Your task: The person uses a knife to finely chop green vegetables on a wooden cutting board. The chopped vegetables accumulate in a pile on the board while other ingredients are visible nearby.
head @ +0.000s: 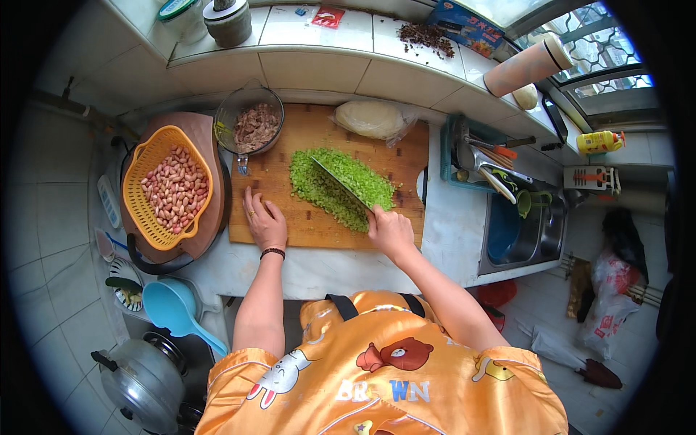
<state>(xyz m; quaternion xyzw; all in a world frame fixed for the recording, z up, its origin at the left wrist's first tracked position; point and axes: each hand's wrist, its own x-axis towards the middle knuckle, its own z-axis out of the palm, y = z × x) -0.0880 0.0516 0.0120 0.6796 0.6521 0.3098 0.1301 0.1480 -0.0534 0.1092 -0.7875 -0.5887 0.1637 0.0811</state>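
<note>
My right hand [390,231] grips the handle of a kitchen knife [341,184], whose broad blade stands in a pile of finely chopped green vegetable [359,174]. The pile lies on a wooden cutting board [266,217]. Flat on the board's left front part rests my left hand [265,222], fingers apart and holding nothing. A glass bowl of minced meat [256,128] sits at the board's back left corner. Along the back edge lies a pale lump of what looks like dough in clear plastic [370,118].
To the left, a yellow plastic basket [142,217] holds peanuts [176,190]. A blue ladle [174,312] and a metal pot [142,380] are nearer, lower left. A teal utensil basket [447,157] stands right, beside the sink [524,239]. A pink bottle [522,68] stands on the tiled ledge.
</note>
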